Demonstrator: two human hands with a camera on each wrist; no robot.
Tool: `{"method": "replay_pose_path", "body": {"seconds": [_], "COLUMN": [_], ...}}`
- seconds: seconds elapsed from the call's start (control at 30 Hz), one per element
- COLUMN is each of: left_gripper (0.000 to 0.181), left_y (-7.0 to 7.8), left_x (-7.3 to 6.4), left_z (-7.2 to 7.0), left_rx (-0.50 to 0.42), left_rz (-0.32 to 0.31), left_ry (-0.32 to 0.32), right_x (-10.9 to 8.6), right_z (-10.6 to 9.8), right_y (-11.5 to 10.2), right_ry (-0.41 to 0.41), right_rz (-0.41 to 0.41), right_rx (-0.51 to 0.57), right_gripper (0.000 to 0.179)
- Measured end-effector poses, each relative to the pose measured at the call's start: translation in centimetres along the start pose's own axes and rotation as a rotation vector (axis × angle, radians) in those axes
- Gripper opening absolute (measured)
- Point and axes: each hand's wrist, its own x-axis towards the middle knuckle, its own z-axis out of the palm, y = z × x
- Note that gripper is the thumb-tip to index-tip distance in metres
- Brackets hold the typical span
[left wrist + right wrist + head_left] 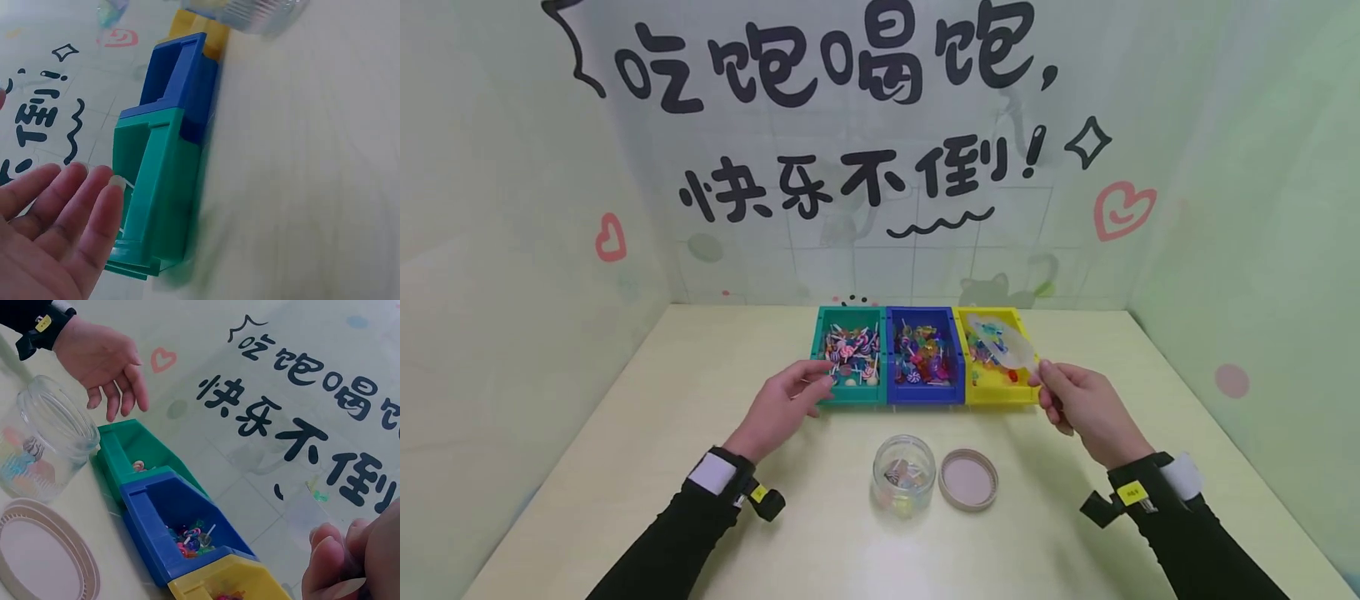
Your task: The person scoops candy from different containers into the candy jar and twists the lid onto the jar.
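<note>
Over the yellow bin (1000, 397), my right hand (1086, 410) pinches the handle of a translucent scoop (1017, 352), tilted with its bowl toward the back. Small blue and green pieces show at the scoop's bowl. My left hand (782, 408) is open, palm partly turned up, its fingertips at the front left corner of the green bin (853, 398). Lollipop-like candies (852, 343) lie in that bin. Between the two hands, nearer me, stands a clear jar (903, 454) with a few colourful pieces inside; it has no lid on.
A blue bin (927, 395) with mixed candies sits between the green and yellow ones, all three side by side in a row. The pinkish jar lid (968, 480) lies just right of the jar. Behind the table (730, 350) rises a printed backdrop (737, 275).
</note>
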Motion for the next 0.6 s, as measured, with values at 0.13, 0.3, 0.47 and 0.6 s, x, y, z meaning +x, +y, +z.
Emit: {"method": "replay_pose_path", "body": {"seconds": [0.13,0.3,0.47,0.6], "left_gripper": [0.052,0.054,0.059,0.07], "left_y": [-0.3,-0.5,-0.3,0.1], "left_x": [-0.8,-1.4,-1.9,-2.3], "left_z": [1.1,2.2,3.1,3.8], "left_rx": [0.041,0.096,0.083,0.054], "left_rz": [0.028,0.049,0.079,0.097], "left_ry": [-0.1,-0.169,-0.276,-0.381], "right_x": [-1.2,-2.4,-3.5,-4.2], "right_z": [0.2,0.7,0.8,0.9], "right_y": [-0.5,-1.0,-1.6,-1.7], "right_ry": [-0.028,-0.064,-0.082,-0.106], "right_rz": [-0.027,-0.035,-0.031,-0.026], "right_rx": [0.006,0.016,0.008,-0.002], "right_gripper": [0.053,0.047,0.045,0.046]}}
